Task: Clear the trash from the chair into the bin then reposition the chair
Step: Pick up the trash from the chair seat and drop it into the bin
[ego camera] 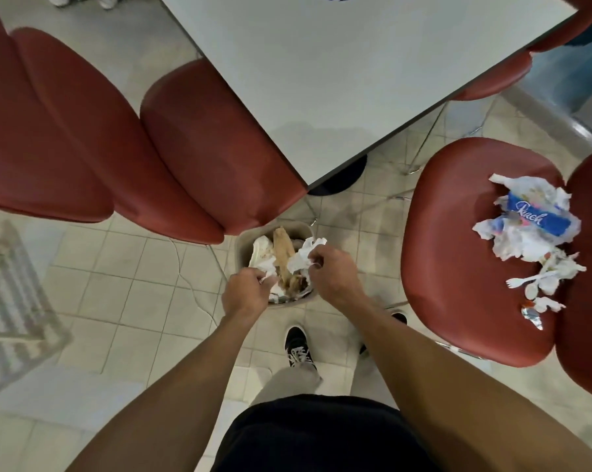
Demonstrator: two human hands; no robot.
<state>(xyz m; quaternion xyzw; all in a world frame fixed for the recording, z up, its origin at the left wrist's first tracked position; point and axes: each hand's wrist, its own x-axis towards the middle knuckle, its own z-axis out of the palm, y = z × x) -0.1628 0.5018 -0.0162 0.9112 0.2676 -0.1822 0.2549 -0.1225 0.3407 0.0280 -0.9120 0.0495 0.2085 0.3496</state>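
Observation:
A small beige bin [241, 245] stands on the floor beneath the table's corner, filled with crumpled paper and brown scraps. Both my hands hover over it. My left hand [245, 291] grips a wad of white paper at the bin's near rim. My right hand [332, 270] pinches a crumpled white napkin [301, 257] above the bin's right side. The red chair [458, 253] at the right carries more trash on its seat: a crumpled white and blue wrapper [529, 219], a white plastic fork [526, 281], torn paper and a bit of foil [531, 316].
A white table [338, 73] fills the upper middle. Two red chairs [212, 148] stand at the left, one tucked against the table. My black shoes [299, 349] stand on the tiled floor just behind the bin. A striped mat [8, 287] lies far left.

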